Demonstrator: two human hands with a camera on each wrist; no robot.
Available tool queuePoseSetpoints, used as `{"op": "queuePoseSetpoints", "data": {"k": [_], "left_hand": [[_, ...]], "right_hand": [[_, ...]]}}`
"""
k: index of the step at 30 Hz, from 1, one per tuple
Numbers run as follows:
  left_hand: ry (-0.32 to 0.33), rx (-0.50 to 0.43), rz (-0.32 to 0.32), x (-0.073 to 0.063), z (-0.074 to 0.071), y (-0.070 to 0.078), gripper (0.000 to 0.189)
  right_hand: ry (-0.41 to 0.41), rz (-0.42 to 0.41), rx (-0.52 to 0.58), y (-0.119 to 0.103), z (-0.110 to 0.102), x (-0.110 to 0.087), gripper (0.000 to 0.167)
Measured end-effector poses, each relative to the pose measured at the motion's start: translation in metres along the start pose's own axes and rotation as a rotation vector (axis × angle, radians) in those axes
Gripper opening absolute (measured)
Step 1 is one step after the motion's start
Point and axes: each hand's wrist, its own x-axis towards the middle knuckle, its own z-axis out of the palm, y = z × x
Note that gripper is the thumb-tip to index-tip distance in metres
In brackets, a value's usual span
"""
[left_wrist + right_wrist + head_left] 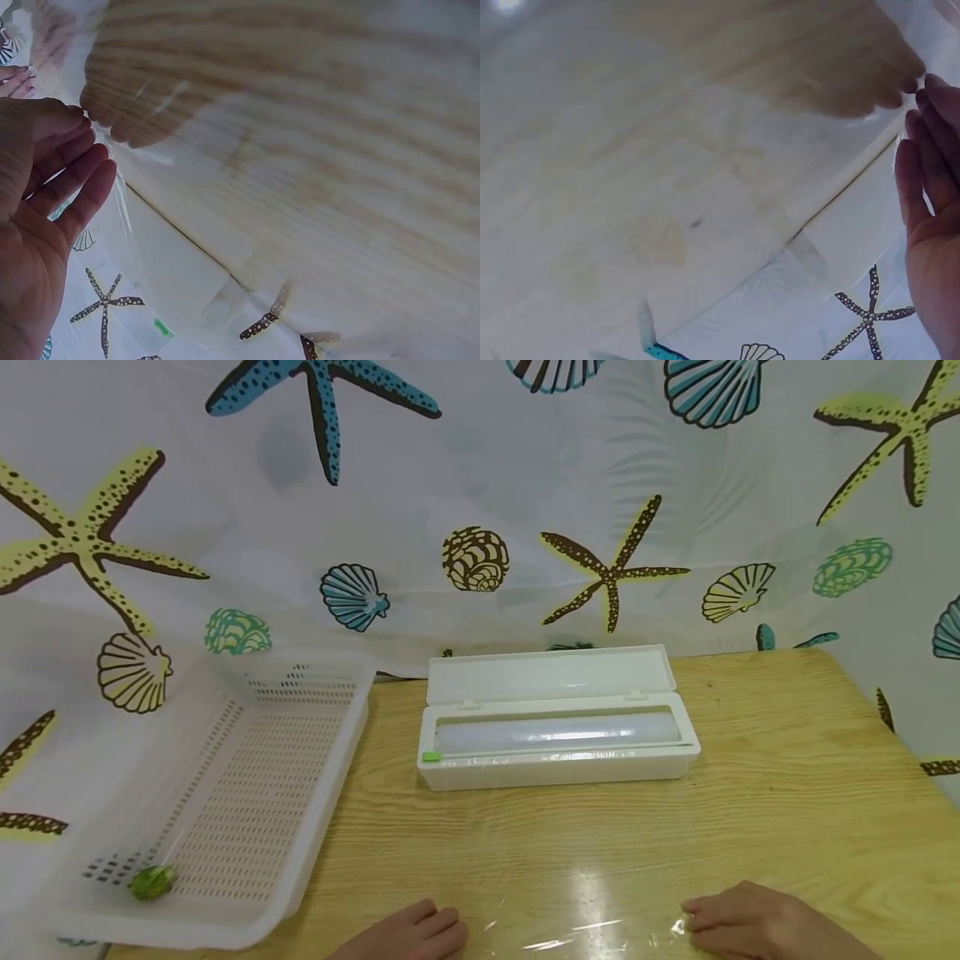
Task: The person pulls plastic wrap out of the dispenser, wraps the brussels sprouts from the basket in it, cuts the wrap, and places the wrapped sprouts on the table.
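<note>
Over the table [810,793], my left hand [416,935] and right hand [765,922] are pinching clear film [555,943], any uneven tug risking wrinkles.

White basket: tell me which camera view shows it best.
The head view: it looks down into the white basket, showing nearly all of it and the small green item inside. Neither wrist view plainly shows the basket.

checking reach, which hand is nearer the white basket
Left: the left hand is to the basket's right; the right hand is farther right, across the clear film.
</note>
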Motion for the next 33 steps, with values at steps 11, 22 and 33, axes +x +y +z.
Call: {"op": "queuePoseSetpoints", "data": {"k": [11,22,33], "left_hand": [[0.023,-0.001,-0.035,-0.019,0.011,0.004,0.022],[0.070,-0.049,-0.044,-0.045,0.056,0.005,0.027],[0.462,0.086,-0.138,-0.012,0.011,-0.009,0.029]], "right_hand": [[-0.091,-0.083,-0.234,-0.009,-0.008,-0.019,0.062],[0.049,-0.255,-0.206,0.005,-0.007,-0.014,0.037],[0.136,0.308,-0.089,-0.009,-0.029,0.006,0.044]]}}
